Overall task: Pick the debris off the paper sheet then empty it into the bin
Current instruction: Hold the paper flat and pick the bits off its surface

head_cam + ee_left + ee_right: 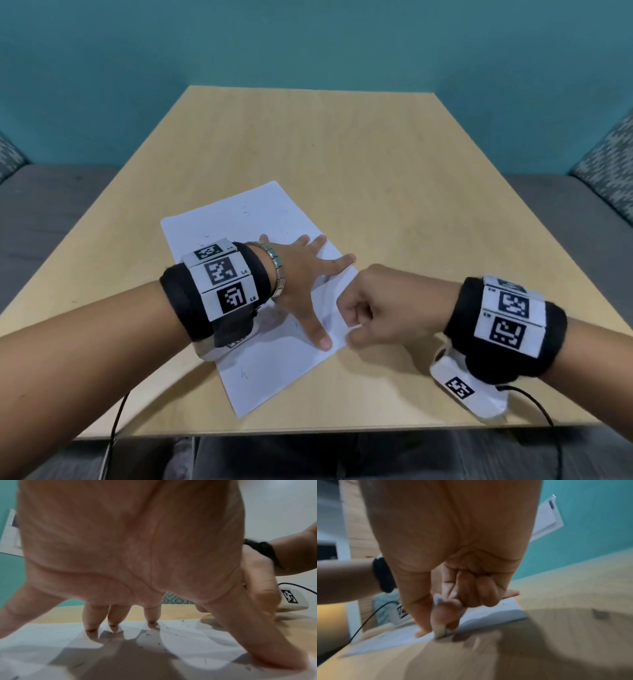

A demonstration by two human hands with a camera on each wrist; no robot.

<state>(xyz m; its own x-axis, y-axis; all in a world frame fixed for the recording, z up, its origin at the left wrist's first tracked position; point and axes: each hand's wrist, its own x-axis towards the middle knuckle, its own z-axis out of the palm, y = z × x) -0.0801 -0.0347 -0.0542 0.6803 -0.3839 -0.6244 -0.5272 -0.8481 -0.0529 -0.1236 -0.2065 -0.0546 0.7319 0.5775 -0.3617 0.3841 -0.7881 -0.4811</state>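
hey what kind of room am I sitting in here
Probably an office lounge or meeting nook: a light wood table, a grey cushioned bench with a patterned cushion, and a teal wall.

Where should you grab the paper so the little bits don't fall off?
Best by the long right edge of the paper sheet, coming from the right, where the right hand already pinches it. The sheet lies flat, held down by the left hand, so only an edge can be pinched. Lifting both sides probably cups the debris.

Wooden table (pixel 394 178), paper sheet (pixel 274 373) on it
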